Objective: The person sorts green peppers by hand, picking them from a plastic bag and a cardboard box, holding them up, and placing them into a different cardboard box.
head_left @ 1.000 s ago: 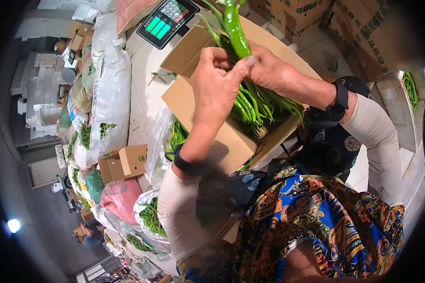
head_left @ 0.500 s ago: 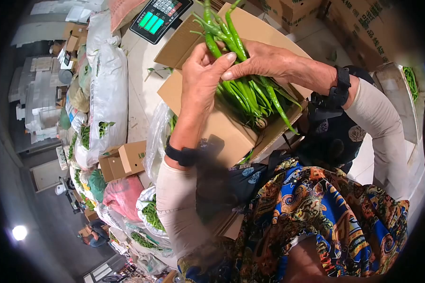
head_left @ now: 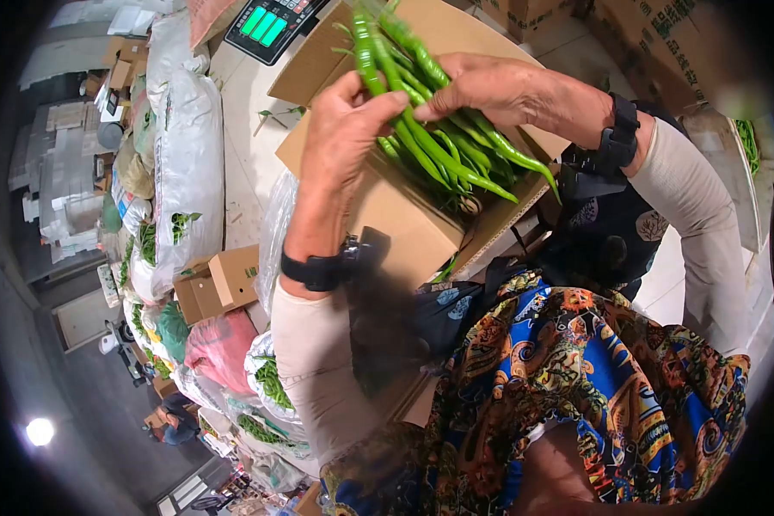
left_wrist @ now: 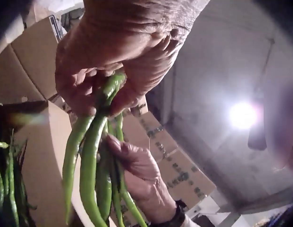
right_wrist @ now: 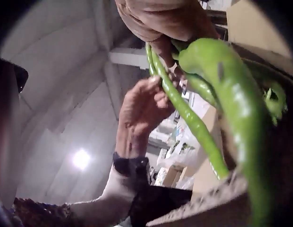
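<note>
Several long green chili peppers (head_left: 443, 155) hang between my two hands, over an open cardboard box (head_left: 408, 232) with more peppers inside. My left hand (head_left: 340, 138) pinches peppers between thumb and fingers; in the left wrist view, the peppers (left_wrist: 92, 161) dangle from its fingertips. Close beside it, my right hand (head_left: 490, 90) grips others in the bunch, its thumb near the left thumb. The right wrist view shows a large pepper (right_wrist: 231, 94) near that hand and a thinner pepper (right_wrist: 189, 116) passing by the left fingers.
A scale (head_left: 271, 26) with a lit green display stands beyond the box. White sacks (head_left: 185, 163) of peppers line the left side, near a small open carton (head_left: 219, 284). Printed cartons (head_left: 645, 52) stand at the back right. Another box with peppers (head_left: 746, 148) is at far right.
The left hand has moved left and down, slightly apart from the right. The peppers have been lowered and spread over the box, with their tips now pointing toward the lower right.
</note>
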`<state>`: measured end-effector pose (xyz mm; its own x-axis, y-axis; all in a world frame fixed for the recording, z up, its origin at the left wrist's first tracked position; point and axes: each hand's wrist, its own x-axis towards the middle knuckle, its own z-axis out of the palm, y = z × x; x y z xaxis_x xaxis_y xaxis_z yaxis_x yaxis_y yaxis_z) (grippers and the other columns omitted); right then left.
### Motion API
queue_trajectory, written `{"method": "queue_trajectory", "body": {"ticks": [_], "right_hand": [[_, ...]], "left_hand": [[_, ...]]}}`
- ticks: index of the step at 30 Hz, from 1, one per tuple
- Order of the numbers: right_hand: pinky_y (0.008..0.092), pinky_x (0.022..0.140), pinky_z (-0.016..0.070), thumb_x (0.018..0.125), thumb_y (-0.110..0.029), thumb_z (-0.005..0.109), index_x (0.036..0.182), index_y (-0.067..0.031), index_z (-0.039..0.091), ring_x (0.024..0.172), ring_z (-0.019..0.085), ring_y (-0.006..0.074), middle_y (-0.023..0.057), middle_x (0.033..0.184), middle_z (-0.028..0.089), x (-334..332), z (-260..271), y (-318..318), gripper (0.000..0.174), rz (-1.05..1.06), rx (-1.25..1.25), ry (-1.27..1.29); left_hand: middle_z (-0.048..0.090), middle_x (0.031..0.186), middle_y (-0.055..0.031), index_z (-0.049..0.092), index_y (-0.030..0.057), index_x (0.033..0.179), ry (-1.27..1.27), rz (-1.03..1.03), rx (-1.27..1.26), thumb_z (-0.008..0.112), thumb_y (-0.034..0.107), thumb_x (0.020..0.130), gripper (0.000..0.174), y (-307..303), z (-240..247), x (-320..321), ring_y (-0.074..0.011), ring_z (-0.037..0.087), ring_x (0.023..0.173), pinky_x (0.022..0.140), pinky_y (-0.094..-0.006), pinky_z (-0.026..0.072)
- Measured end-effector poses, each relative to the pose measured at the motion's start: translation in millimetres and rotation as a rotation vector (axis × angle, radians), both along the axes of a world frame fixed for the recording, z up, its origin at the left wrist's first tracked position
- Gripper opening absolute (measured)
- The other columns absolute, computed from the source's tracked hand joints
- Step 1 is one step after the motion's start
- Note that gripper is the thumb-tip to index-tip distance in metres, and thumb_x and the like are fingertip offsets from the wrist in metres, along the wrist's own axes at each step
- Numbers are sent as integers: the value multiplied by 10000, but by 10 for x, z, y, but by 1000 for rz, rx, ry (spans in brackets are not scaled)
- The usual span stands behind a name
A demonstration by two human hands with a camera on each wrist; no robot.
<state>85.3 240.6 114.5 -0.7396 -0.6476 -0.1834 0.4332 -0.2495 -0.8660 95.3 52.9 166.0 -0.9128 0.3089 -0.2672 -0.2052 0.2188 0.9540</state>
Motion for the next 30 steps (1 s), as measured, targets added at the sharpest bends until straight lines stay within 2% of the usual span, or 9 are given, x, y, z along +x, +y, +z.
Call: {"method": "queue_trajectory", "body": {"ticks": [6, 8, 16, 18, 19, 22, 24, 26, 30], "right_hand": [[250, 829, 526, 874, -49, 567, 1225, 24, 503, 904, 635, 162, 131, 1085, 624, -257, 29, 242, 364, -156, -56, -86], [250, 799, 541, 879, -21, 550, 1175, 46, 535, 931, 643, 170, 150, 1076, 637, -296, 37, 258, 303, -203, -184, -58], [291, 887, 531, 896, -38, 537, 1272, 31, 450, 1057, 618, 251, 209, 1187, 581, -184, 280, 321, 393, -79, -357, -3], [277, 916, 497, 901, -114, 547, 1319, 5, 423, 1107, 587, 193, 177, 1246, 557, -174, 273, 295, 451, -86, -292, 63], [281, 927, 490, 896, -134, 569, 1329, -6, 417, 1100, 590, 191, 175, 1243, 558, -159, 266, 285, 476, -100, -292, 70], [282, 920, 489, 849, -93, 644, 1294, -24, 445, 1059, 607, 179, 153, 1195, 589, -163, 207, 246, 493, -108, -270, 41], [286, 907, 489, 807, -93, 702, 1284, -31, 447, 1012, 616, 160, 121, 1135, 618, -112, 228, 189, 544, -124, -281, 80], [290, 891, 486, 801, -52, 680, 1137, -1, 562, 955, 622, 157, 97, 1046, 648, -48, 261, 116, 360, -144, -230, 83], [280, 877, 475, 834, -65, 640, 1113, -17, 589, 934, 616, 143, 65, 991, 652, 99, 362, 42, 288, -160, -138, 172]], "left_hand": [[631, 881, -13, 597, 42, 1015, -85, 134, 63, 696, 120, 802, 248, -350, -27, 67, -78, 593, 748, 629, -201, 494], [625, 870, -11, 595, 48, 1008, -89, 118, 76, 684, 112, 814, 223, -402, -127, 70, -74, 594, 755, 642, -204, 502], [610, 872, -46, 583, 26, 1033, -245, 105, -51, 681, 113, 823, 247, -413, -577, 85, -108, 611, 736, 587, -252, 548], [605, 911, -59, 577, 12, 1080, 55, 253, -451, 682, 145, 825, 306, -327, -493, 129, -131, 613, 753, 550, -258, 527], [611, 969, -92, 503, -34, 1182, 127, 316, -435, 670, 158, 832, 433, -313, -414, 131, -126, 600, 737, 570, -241, 489], [606, 960, -49, 576, 16, 1117, 177, 342, -86, 683, 266, 848, 382, -218, -182, 160, -125, 596, 793, 580, -214, 459], [609, 954, -43, 576, 10, 1119, 169, 340, -47, 681, 292, 854, 401, -54, -43, 209, -109, 590, 778, 611, -198, 443], [613, 905, -26, 583, 9, 1102, 153, 307, 68, 682, 288, 854, 387, 92, -4, 222, -93, 579, 757, 595, -198, 426], [617, 872, -26, 592, -11, 995, 290, 267, 31, 706, 253, 837, 328, 235, 25, 138, -61, 525, 731, 622, -208, 422]]}}
